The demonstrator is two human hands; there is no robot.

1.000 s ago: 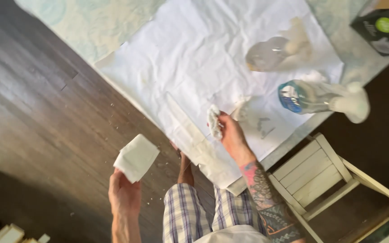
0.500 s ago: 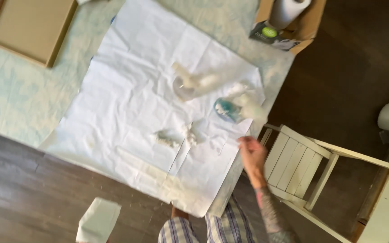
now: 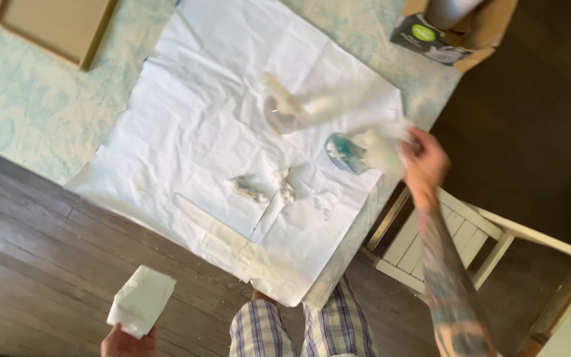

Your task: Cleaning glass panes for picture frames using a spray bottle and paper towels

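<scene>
Fingers of the right hand point(image 3: 424, 165) grip a white wrapped bundle point(image 3: 381, 147) right of centre; left hand point(image 3: 127, 342) pinches folded paper point(image 3: 141, 299), lower left

Single head-worn view, looking steeply down from standing height, fairly far from the work. White paper sheet point(image 3: 206, 132) on the counter point(image 3: 28, 112) fills the upper centre, tilted in frame. Dark wood floor point(image 3: 28, 264) sits lower left, white chair point(image 3: 457, 244) lower right. Wearer's plaid trousers point(image 3: 299, 327) show at the bottom edge. No second view.
</scene>
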